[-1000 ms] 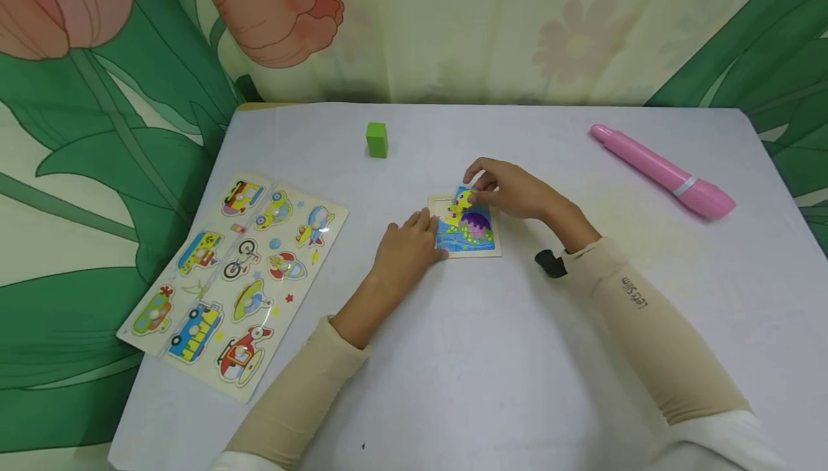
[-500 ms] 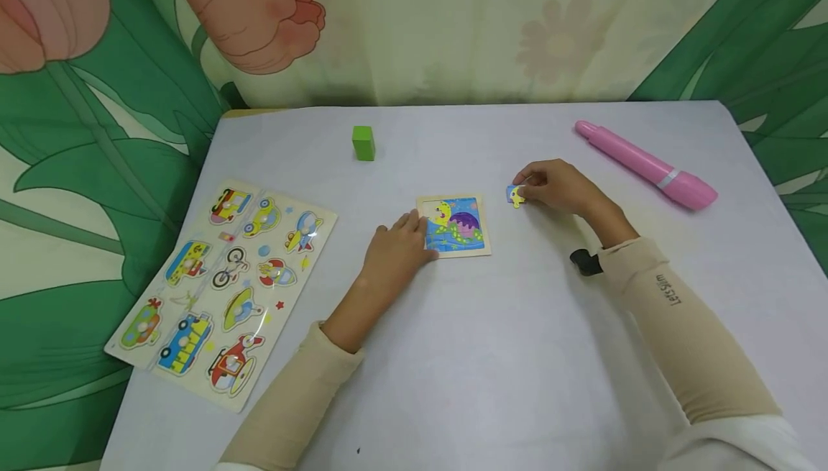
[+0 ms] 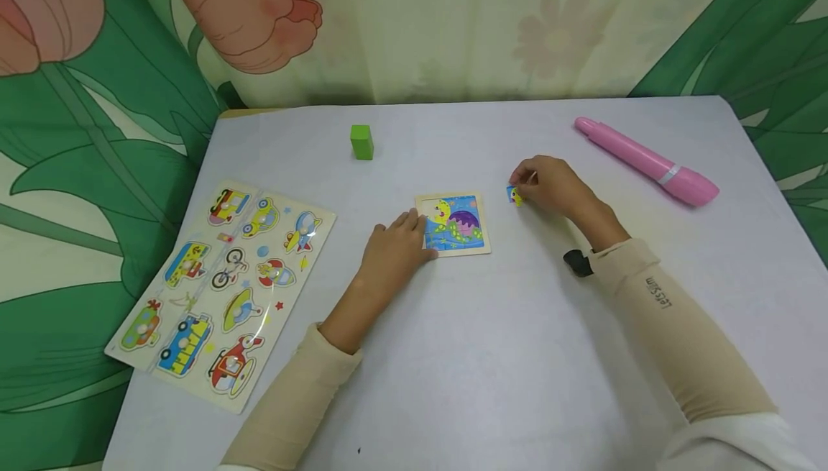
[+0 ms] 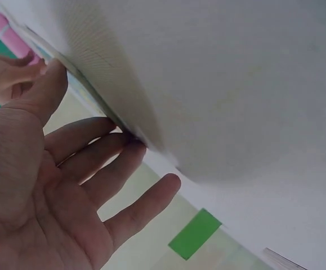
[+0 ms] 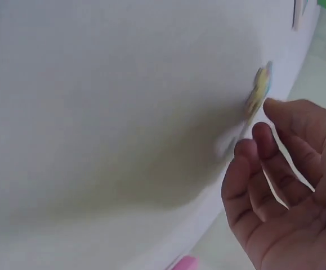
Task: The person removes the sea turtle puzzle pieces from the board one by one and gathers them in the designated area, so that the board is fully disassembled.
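Framed puzzle (image 3: 456, 228) on surface (image 3: 485, 356); loose piece (image 3: 514, 196) at its two o'clock.
Left hand (image 3: 393, 248): fingers extended, touching puzzle's nine o'clock edge. Right hand (image 3: 550, 183): fingers slightly parted at the piece; hold cannot be confirmed.

On the table (image 3: 504, 356), the board (image 3: 210, 298) is placed at left, the toy (image 3: 647, 162) at far right. Between them, the puzzle (image 3: 462, 224) is flanked by the left hand (image 3: 393, 249) at its left edge and, to the right, by a puzzle piece (image 3: 514, 196) at the right hand (image 3: 553, 185). Beyond the puzzle, leftward, the block (image 3: 362, 142) is placed.
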Action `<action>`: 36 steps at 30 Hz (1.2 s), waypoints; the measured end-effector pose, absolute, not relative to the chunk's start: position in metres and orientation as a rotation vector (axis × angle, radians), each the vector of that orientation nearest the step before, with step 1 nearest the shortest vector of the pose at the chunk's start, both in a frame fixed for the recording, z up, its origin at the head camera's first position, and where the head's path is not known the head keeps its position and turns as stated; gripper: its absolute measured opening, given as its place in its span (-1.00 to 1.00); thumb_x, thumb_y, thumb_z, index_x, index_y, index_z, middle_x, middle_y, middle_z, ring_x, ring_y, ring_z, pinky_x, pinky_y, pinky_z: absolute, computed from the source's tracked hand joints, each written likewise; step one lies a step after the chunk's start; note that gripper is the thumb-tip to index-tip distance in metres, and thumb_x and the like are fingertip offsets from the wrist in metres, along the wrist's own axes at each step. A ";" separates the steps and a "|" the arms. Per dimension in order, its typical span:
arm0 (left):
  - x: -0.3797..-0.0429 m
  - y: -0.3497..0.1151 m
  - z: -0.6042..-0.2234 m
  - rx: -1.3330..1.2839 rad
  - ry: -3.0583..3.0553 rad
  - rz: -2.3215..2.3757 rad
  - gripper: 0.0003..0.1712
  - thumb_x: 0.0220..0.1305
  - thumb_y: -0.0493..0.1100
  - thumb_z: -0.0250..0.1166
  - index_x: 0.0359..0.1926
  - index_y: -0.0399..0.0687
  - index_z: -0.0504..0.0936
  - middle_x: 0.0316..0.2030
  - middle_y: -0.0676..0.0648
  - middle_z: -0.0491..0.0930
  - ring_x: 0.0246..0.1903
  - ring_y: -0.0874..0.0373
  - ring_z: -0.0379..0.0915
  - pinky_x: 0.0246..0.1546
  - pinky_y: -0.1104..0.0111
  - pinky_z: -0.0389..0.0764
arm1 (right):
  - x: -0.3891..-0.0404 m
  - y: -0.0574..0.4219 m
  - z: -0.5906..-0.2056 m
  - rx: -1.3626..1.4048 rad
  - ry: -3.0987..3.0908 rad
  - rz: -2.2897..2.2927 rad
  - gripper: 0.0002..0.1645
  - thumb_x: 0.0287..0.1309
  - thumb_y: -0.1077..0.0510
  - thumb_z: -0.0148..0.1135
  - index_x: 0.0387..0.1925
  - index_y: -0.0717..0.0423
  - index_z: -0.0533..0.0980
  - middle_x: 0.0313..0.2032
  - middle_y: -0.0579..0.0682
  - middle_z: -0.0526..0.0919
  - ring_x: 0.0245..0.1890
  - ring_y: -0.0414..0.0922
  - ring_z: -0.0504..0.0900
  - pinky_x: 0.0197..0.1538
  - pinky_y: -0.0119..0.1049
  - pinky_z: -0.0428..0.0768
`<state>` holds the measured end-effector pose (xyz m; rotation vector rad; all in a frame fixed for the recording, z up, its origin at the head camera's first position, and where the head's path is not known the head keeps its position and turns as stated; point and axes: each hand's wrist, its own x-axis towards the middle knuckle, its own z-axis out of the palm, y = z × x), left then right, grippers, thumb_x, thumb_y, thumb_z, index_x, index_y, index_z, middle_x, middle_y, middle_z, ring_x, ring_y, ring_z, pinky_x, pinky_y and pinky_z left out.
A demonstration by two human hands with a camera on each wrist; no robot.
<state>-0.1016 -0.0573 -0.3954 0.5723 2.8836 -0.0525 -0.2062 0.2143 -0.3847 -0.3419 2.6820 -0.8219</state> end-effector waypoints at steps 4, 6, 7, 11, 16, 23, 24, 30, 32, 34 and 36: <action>-0.102 -0.057 -0.396 0.582 2.891 -0.087 -0.17 0.40 0.25 0.28 0.46 -0.18 0.41 0.42 -0.17 0.39 0.39 0.01 0.36 0.16 0.01 0.55 | -0.200 0.193 -0.381 -0.436 2.681 -0.829 -0.82 0.38 0.33 0.20 -0.07 0.29 0.65 -0.13 0.19 0.65 -0.12 0.11 0.52 -0.02 -0.03 0.49; -0.101 -0.057 -0.396 0.579 2.904 -0.089 -0.16 0.39 0.25 0.29 0.48 -0.15 0.40 0.41 -0.16 0.41 0.37 0.01 0.38 0.14 0.02 0.56 | -0.198 0.180 -0.381 -0.508 2.654 -0.836 -0.81 0.37 0.33 0.23 -0.05 0.27 0.66 -0.14 0.17 0.66 -0.12 0.10 0.54 -0.01 -0.04 0.51; -0.101 -0.056 -0.396 0.581 2.910 -0.086 -0.17 0.39 0.25 0.28 0.49 -0.11 0.38 0.41 -0.16 0.42 0.37 0.01 0.38 0.13 0.03 0.57 | -0.196 0.174 -0.381 -0.546 2.638 -0.838 -0.80 0.36 0.33 0.24 -0.04 0.27 0.66 -0.14 0.16 0.67 -0.12 0.10 0.54 0.01 -0.04 0.51; -0.097 -0.056 -0.397 0.639 2.938 -0.082 -0.27 0.46 0.18 0.24 0.55 0.15 0.32 0.37 -0.26 0.43 0.34 -0.08 0.41 0.08 0.04 0.60 | -0.194 0.156 -0.384 -0.622 2.580 -0.827 -0.76 0.36 0.32 0.28 0.03 0.26 0.65 -0.11 0.14 0.67 -0.10 0.08 0.56 0.06 -0.04 0.53; -0.091 -0.053 -0.400 0.725 2.971 -0.153 -0.38 0.54 0.08 0.17 0.54 0.36 0.32 0.33 -0.40 0.41 0.32 -0.18 0.40 0.04 0.06 0.62 | -0.193 0.146 -0.388 -0.660 2.576 -0.791 -0.71 0.35 0.34 0.29 0.08 0.26 0.64 -0.08 0.15 0.68 -0.09 0.08 0.56 0.10 -0.05 0.53; -0.089 -0.053 -0.402 0.715 2.997 -0.225 -0.39 0.54 0.11 0.16 0.53 0.42 0.33 0.42 -0.30 0.33 0.34 -0.14 0.38 0.02 0.11 0.63 | -0.192 0.139 -0.392 -0.770 2.597 -0.752 -0.64 0.33 0.24 0.36 0.13 0.21 0.66 -0.04 0.10 0.64 -0.16 0.01 0.54 0.03 -0.11 0.52; -0.089 -0.053 -0.402 0.715 2.998 -0.226 -0.39 0.54 0.12 0.16 0.53 0.42 0.33 0.44 -0.26 0.30 0.34 -0.14 0.37 0.01 0.11 0.63 | -0.192 0.138 -0.392 -0.788 2.601 -0.746 -0.63 0.32 0.23 0.38 0.14 0.21 0.66 -0.03 0.10 0.63 -0.17 0.01 0.54 0.02 -0.11 0.52; -0.089 -0.054 -0.404 0.736 3.010 -0.240 -0.40 0.54 0.12 0.16 0.53 0.43 0.34 0.47 -0.12 0.32 0.34 -0.12 0.36 -0.03 0.12 0.64 | -0.192 0.136 -0.394 -0.855 2.611 -0.694 -0.57 0.31 0.21 0.41 0.18 0.22 0.64 0.01 0.12 0.60 -0.21 0.00 0.53 -0.01 -0.09 0.53; -0.089 -0.054 -0.404 0.742 3.019 -0.242 -0.41 0.53 0.12 0.16 0.52 0.43 0.35 0.45 -0.13 0.34 0.33 -0.12 0.37 -0.05 0.13 0.64 | -0.192 0.136 -0.395 -0.869 2.612 -0.687 -0.57 0.30 0.21 0.41 0.18 0.21 0.64 0.01 0.12 0.60 -0.21 -0.01 0.53 0.00 -0.09 0.53; -0.089 -0.054 -0.404 0.745 3.024 -0.249 -0.41 0.53 0.13 0.16 0.52 0.44 0.35 0.45 -0.13 0.34 0.32 -0.11 0.37 -0.05 0.14 0.64 | -0.193 0.136 -0.395 -0.891 2.612 -0.683 -0.57 0.29 0.21 0.42 0.17 0.20 0.64 0.00 0.12 0.60 -0.21 -0.01 0.53 0.00 -0.10 0.53; -0.089 -0.054 -0.404 0.739 3.022 -0.253 -0.40 0.53 0.14 0.16 0.52 0.44 0.34 0.45 -0.13 0.33 0.33 -0.11 0.37 -0.04 0.14 0.63 | -0.193 0.137 -0.394 -0.919 2.609 -0.681 -0.57 0.28 0.22 0.43 0.17 0.21 0.65 -0.02 0.12 0.59 -0.22 -0.01 0.53 -0.02 -0.11 0.53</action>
